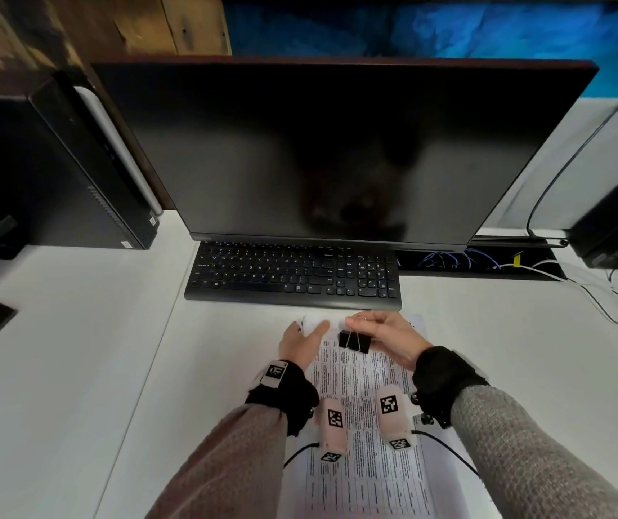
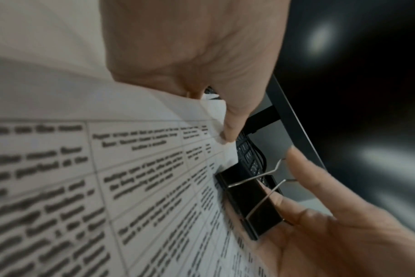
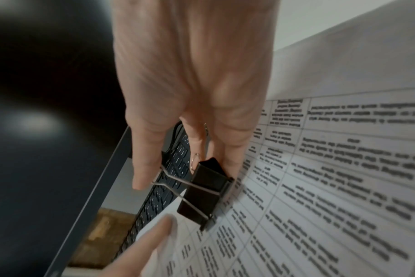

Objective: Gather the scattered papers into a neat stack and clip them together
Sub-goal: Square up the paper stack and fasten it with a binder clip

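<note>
Right hand (image 1: 386,340) pinching black binder clip (image 1: 354,341) by its wire handles, clip set against far edge of papers (image 1: 367,402) on desk (image 1: 75,368). Left hand (image 1: 302,340) gripping papers' far corner, lower fingers hidden. Clip mouth perhaps astride the sheets, blurred.

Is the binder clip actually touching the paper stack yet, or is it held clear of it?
Touching. In the right wrist view the binder clip has its mouth on the top edge of the paper stack, with no gap; the right hand pinches its wire handles.
</note>
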Available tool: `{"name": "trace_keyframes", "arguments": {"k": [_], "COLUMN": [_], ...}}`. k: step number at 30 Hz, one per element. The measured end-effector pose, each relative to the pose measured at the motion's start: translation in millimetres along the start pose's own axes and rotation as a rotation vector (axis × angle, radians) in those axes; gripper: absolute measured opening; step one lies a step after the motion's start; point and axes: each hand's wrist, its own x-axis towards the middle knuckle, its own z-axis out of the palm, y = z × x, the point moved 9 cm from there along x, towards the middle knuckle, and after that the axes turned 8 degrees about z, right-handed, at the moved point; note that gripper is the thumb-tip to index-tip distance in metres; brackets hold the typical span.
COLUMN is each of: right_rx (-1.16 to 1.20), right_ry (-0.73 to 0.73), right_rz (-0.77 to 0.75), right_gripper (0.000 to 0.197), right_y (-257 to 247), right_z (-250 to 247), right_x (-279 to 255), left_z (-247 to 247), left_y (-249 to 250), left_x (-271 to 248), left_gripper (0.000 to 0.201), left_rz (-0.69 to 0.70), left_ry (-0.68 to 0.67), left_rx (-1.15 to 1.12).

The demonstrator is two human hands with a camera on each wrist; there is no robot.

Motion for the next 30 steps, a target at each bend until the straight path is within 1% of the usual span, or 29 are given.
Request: {"name": "trace_keyframes", "arguments": {"k": [2,3,4,5,7,8,9,10,12,13,15,16,18,19,20,23,24,26,28,29,30], "right_rx": [-0.178,-0.27,-0.355,-0.423,-0.469,-0.436,-0.374,-0.297,-0.113,-0.041,0.019,0.03,0.033,0.022,0.002,-0.102,-0.123,-0.088,-0.041,-0.042,-0.051], "right_ry": [0.028,0.042,0.051,0.054,0.048,0.057,0.085,0.129,0.218,0.25,0.292,0.305,0.319,0.318,0.311,0.25,0.222,0.168,0.127,0.115,0.104], "right_rz": [-0.018,-0.029,-0.039,-0.047,-0.055,-0.071,-0.103,-0.144,-0.205,-0.211,-0.185,-0.165,-0.129,-0.118,-0.103,-0.023,0.015,0.071,0.094,0.1,0.102], "right_gripper": [0.033,0.036,0.039,0.042,0.043,0.043,0.042,0.04,0.03,0.025,0.023,0.025,0.025,0.024,0.023,0.024,0.023,0.02,0.017,0.017,0.017], "right_y": [-3.9,-5.7,-7.7,-9.2,-11.1,-13.2,-17.7,-24.2,-35.0,-37.2,-38.9,-39.9,-43.8,-46.5,-48.7,-49.0,-47.1,-43.5,-42.0,-42.0,-42.3], "right_z": [-1.5,-2.9,-4.7,-6.7,-11.2,-14.5,-18.8,-23.4,-28.3,-28.3,-25.0,-22.8,-18.3,-16.1,-13.3,-1.1,2.8,9.0,12.4,13.0,13.3], "right_x": [0.0,1.2,2.3,3.5,4.9,5.2,5.9,6.1,9.0,13.9,26.6,32.5,41.7,45.7,48.7,55.2,55.9,55.2,56.3,56.8,57.4], "left_z": [2.5,3.4,3.5,3.7,2.9,0.7,-0.7,-1.7,-3.5,-3.1,-3.6,-3.1,2.0,4.0,3.9,-2.2,-3.4,-4.7,-6.0,-6.6,-6.4], "left_y": [-11.3,-15.6,-15.7,-14.3,-7.9,-3.0,-4.1,-3.9,-1.3,0.4,1.7,-1.7,-12.4,-16.5,-16.1,0.2,6.6,11.5,13.1,15.4,15.4], "left_x": [15.6,20.0,19.5,18.3,13.8,10.8,10.3,8.7,4.5,2.8,-0.3,1.3,6.9,8.1,7.2,-1.9,-5.2,-8.0,-9.6,-11.1,-10.5], "left_gripper": [0.084,0.087,0.085,0.079,0.052,0.039,0.035,0.037,0.041,0.039,0.039,0.047,0.073,0.08,0.08,0.057,0.053,0.047,0.04,0.04,0.045], "left_rz": [0.051,0.064,0.075,0.092,0.138,0.16,0.16,0.169,0.196,0.221,0.261,0.275,0.287,0.282,0.285,0.337,0.352,0.359,0.356,0.36,0.361], "left_ry": [0.014,0.016,0.018,0.017,0.019,0.027,0.039,0.051,0.074,0.072,0.081,0.086,0.078,0.074,0.073,0.087,0.081,0.067,0.055,0.05,0.045], "left_rx": [0.01,0.011,0.003,-0.01,-0.032,-0.059,-0.086,-0.101,-0.134,-0.167,-0.207,-0.224,-0.25,-0.255,-0.257,-0.237,-0.237,-0.259,-0.289,-0.307,-0.321]}}
